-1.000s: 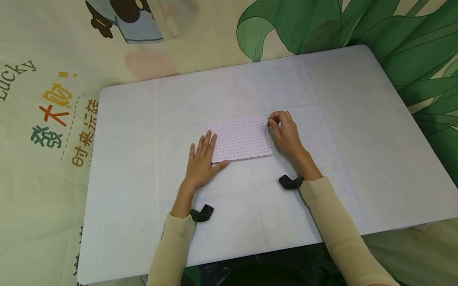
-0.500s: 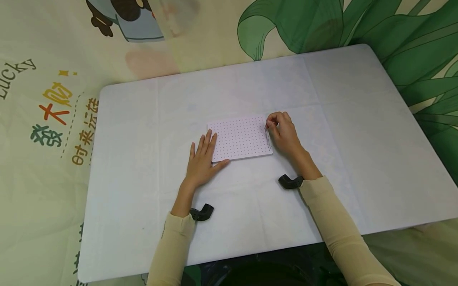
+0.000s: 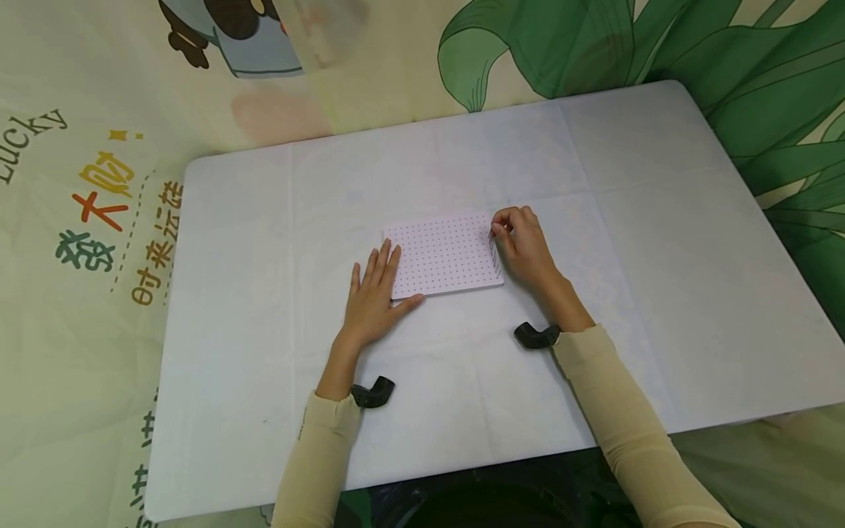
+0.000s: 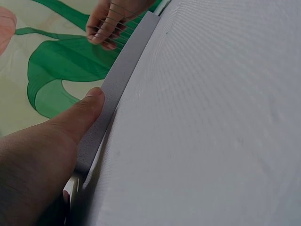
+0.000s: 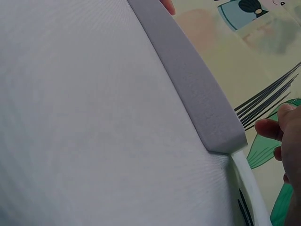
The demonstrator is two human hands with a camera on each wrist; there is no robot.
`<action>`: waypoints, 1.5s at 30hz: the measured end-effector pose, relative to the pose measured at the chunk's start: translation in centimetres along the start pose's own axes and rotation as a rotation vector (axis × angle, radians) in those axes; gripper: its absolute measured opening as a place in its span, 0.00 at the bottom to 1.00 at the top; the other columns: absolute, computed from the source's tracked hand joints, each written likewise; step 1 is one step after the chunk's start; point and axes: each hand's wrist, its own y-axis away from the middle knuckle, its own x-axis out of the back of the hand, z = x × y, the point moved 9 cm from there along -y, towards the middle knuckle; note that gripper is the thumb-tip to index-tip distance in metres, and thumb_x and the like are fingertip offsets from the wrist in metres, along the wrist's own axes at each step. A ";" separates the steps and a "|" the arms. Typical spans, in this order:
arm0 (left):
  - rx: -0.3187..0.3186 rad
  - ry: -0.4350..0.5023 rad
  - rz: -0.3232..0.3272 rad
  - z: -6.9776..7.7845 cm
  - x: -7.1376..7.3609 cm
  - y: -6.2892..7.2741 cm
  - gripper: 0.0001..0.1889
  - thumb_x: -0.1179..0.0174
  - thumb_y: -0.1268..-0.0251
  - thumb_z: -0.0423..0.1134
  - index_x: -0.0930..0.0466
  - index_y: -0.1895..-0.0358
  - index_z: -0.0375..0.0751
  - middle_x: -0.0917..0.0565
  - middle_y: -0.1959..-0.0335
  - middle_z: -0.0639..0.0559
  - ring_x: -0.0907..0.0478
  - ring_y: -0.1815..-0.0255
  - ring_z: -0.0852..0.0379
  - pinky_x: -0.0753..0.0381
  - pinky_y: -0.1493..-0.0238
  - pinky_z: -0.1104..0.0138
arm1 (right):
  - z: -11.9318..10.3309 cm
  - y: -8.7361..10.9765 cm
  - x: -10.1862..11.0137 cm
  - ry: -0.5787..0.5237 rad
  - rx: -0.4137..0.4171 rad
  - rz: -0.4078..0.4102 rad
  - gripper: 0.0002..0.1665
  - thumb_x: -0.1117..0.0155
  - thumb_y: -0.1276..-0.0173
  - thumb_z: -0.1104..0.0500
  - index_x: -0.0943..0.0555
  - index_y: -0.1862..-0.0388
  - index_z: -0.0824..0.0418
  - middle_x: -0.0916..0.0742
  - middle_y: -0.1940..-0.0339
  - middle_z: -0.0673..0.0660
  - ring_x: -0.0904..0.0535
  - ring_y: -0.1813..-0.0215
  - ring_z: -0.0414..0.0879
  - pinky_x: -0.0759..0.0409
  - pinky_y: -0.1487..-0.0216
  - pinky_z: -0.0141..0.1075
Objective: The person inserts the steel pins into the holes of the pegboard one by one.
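Note:
A white board (image 3: 441, 258) dotted with rows of small holes lies on the table. Thin dark metal rods (image 5: 267, 102), several of them, stand in it along its right edge. My left hand (image 3: 372, 299) lies flat over the board's left edge, fingers straight; the thumb touches the near side face in the left wrist view. At the far right corner, my right hand (image 3: 526, 246) pinches a thin rod between thumb and forefinger, at the end of the standing row. The lower end of that rod is too small to make out.
Two dark slender rods (image 5: 243, 207) lie on the white tablecloth beside the board in the right wrist view. Black wrist-camera mounts (image 3: 373, 392) stick out from both sleeves. A printed curtain (image 3: 370, 66) hangs behind the table (image 3: 422, 425).
Over the last second my right hand has shifted slightly left and down at the board's far right corner, still pinching the rod. My left hand stays in place on the board.

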 end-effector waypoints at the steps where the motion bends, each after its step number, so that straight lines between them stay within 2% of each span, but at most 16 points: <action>1: -0.001 0.002 0.001 0.0 0.0 0.0 0.49 0.50 0.42 0.67 0.65 0.26 0.50 0.66 0.26 0.55 0.68 0.26 0.51 0.73 0.32 0.51 | 0.0 0.0 0.0 0.006 0.000 -0.002 0.04 0.46 0.32 0.66 0.27 0.63 0.68 0.21 0.71 0.58 0.33 0.64 0.52 0.38 0.59 0.42; 12: -0.007 0.005 0.000 0.2 0.1 0.0 0.49 0.50 0.42 0.67 0.65 0.26 0.50 0.66 0.26 0.55 0.68 0.26 0.51 0.73 0.32 0.51 | 0.2 0.1 -0.4 0.077 -0.020 -0.068 0.05 0.45 0.32 0.64 0.27 0.61 0.65 0.18 0.66 0.59 0.34 0.61 0.52 0.38 0.54 0.43; 17: -0.007 0.001 0.002 0.2 0.1 0.0 0.49 0.50 0.42 0.67 0.66 0.26 0.51 0.66 0.26 0.55 0.68 0.26 0.51 0.73 0.32 0.51 | 0.1 0.1 -0.6 0.084 0.006 -0.081 0.04 0.46 0.32 0.65 0.28 0.61 0.65 0.18 0.63 0.60 0.34 0.59 0.52 0.38 0.52 0.44; 32: -0.013 0.004 0.007 0.1 0.3 -0.1 0.49 0.50 0.42 0.67 0.66 0.26 0.51 0.67 0.26 0.55 0.68 0.26 0.50 0.74 0.32 0.52 | -0.3 -0.2 -0.8 0.097 0.082 -0.110 0.02 0.46 0.32 0.66 0.29 0.62 0.64 0.18 0.63 0.60 0.31 0.56 0.54 0.37 0.50 0.46; 45: -0.007 0.014 -0.005 0.2 0.2 0.1 0.49 0.51 0.42 0.68 0.65 0.26 0.50 0.66 0.26 0.55 0.68 0.26 0.51 0.73 0.32 0.51 | 0.0 0.1 -0.8 0.099 0.036 -0.109 0.04 0.45 0.32 0.64 0.29 0.61 0.65 0.18 0.61 0.60 0.31 0.59 0.52 0.36 0.52 0.44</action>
